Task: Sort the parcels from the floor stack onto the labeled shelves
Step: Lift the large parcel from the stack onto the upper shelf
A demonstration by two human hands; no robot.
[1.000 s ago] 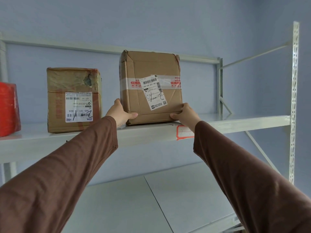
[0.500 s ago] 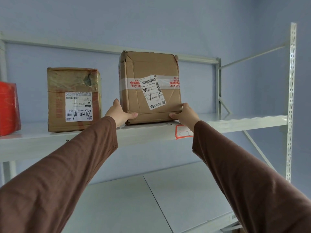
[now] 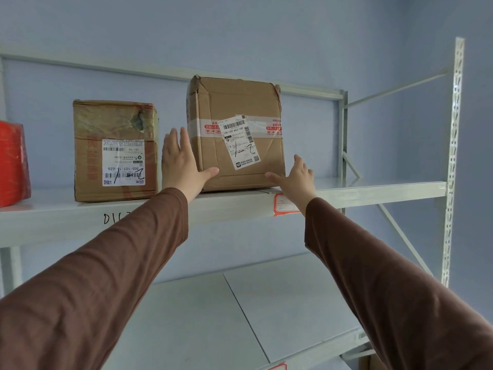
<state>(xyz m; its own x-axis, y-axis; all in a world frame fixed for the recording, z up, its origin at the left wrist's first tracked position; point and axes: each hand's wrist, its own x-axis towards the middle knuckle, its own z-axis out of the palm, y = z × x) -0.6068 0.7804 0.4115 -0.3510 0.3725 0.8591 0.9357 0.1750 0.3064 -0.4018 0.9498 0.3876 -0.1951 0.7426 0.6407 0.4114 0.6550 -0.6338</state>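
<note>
Upper white metal shelf (image 3: pixel 373 192), left to right: red wrapped parcel (image 3: pixel 12 164) at frame edge; squat brown cardboard box (image 3: pixel 116 149), label upside down; taller taped brown cardboard parcel (image 3: pixel 236 133), upright near the front lip above a red-bordered shelf tag (image 3: pixel 284 205). Left hand (image 3: pixel 181 162): fingers straight, between the two boxes, thumb on the parcel's front. Right hand (image 3: pixel 298 177): fingers relaxed, at the lower right corner. Lower white shelf board (image 3: pixel 240 316) beneath.

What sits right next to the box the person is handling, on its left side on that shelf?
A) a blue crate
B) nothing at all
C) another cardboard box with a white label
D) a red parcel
C: a taped cardboard box with a white label stands left of the handled box.
</note>
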